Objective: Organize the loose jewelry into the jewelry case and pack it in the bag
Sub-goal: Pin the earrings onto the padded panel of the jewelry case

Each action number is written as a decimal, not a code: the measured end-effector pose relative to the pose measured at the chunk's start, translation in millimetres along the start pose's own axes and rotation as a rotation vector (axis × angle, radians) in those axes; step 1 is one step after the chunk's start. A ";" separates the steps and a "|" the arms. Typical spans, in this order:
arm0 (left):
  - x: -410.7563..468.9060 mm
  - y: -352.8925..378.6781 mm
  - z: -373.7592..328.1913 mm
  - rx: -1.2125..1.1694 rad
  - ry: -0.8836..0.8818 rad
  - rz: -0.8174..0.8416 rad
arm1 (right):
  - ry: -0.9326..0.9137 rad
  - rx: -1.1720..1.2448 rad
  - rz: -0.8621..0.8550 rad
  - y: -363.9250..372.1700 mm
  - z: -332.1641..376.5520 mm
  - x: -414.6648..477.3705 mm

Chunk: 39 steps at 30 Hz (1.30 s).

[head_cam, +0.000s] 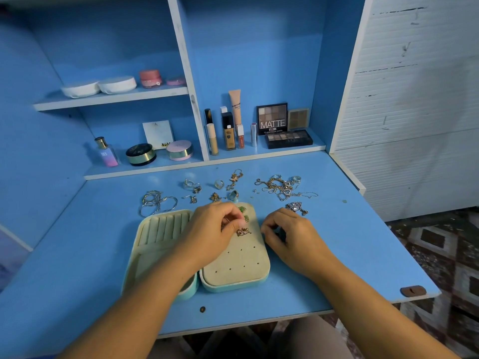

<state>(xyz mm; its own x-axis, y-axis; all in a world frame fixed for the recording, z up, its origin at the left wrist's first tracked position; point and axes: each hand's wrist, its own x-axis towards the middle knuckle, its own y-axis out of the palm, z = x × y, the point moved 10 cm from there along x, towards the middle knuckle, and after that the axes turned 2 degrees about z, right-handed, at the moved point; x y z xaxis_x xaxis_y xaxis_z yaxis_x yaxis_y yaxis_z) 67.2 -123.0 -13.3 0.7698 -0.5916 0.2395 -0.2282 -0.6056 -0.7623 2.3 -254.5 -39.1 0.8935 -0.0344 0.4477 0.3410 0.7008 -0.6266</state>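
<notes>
two halves of the open jewelry case [234,270] lie flat on the blue tabletop [350,255], front and middle in the head view. the left half (ribbed ring rolls at its far end) is largely covered by the left forearm; the right half is a beige pad of pinholes. the left hand [208,229] reaches over that pad, thumb and curled fingers pinching the top of a gold earring [243,231] that lies on the pad's far part; its post is hidden by the fingertips. green earrings [243,213] sit just beyond, partly behind the fingers. the right hand [287,234] is at the case's right edge, fingers curled under; whether it holds anything i cannot tell. loose pieces lie beyond the case: silver hoops [158,203] at left, small rings and charms in the middle (too small to sort out), a tangle of chains [280,186] at right, and a sparkling silver piece [295,206] just past the right hand.
</notes>
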 end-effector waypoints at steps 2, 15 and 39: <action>-5.7 -0.9 -1.2 -0.011 0.023 -0.010 | -0.001 -0.001 0.002 0.3 0.0 0.0; -3.9 3.7 1.2 0.017 0.005 0.069 | 0.000 0.001 0.010 1.4 -0.7 -0.3; -37.2 10.4 -10.7 0.171 0.120 0.121 | 0.013 0.013 0.021 1.6 0.0 0.6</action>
<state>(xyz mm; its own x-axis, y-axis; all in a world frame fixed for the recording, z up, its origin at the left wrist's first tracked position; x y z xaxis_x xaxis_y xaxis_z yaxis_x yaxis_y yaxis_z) 29.8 -112.9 -23.8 0.6643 -0.7195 0.2024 -0.2024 -0.4338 -0.8780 3.4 -253.4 -39.8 0.9039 -0.0287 0.4267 0.3186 0.7108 -0.6271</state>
